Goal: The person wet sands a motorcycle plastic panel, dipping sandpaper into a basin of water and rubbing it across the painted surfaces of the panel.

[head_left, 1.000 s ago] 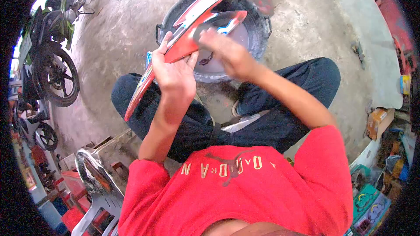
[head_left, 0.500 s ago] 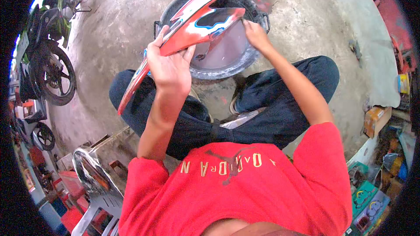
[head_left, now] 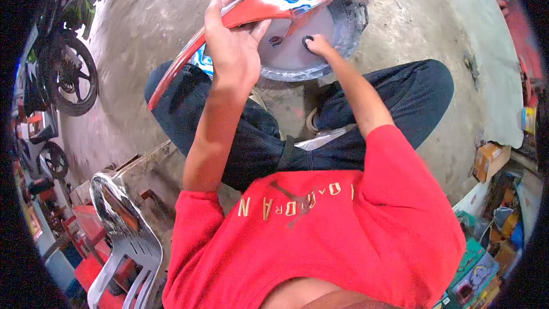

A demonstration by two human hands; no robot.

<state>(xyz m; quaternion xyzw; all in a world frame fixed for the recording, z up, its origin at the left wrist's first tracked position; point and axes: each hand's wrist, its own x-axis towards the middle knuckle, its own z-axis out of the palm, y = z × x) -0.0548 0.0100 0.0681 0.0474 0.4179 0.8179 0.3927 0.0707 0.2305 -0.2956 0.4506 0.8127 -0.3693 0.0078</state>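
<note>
My left hand (head_left: 231, 51) holds a motorcycle body panel (head_left: 251, 14) from below, thumb and fingers around its edges. The panel is long and pointed, red with white, blue and black worn patches. It lies tilted across the far left side of a black basin (head_left: 351, 40) of cloudy greyish water. My right hand (head_left: 318, 46) is low over the water, fingers pinched on a small dark piece (head_left: 307, 42) that looks like sandpaper. A small dark shape (head_left: 275, 40) shows in the water to its left.
My crossed legs (head_left: 389, 103) in dark trousers are just behind the basin. Motorcycles (head_left: 68, 74) stand at the left. A grey and black plastic part (head_left: 123, 212) with slots lies at the lower left. A cardboard box (head_left: 490, 160) and various packages line the right side.
My right hand has left the panel's right end and moved down and left to the water. The view has shifted, so the basin and panel now sit higher in the picture.
</note>
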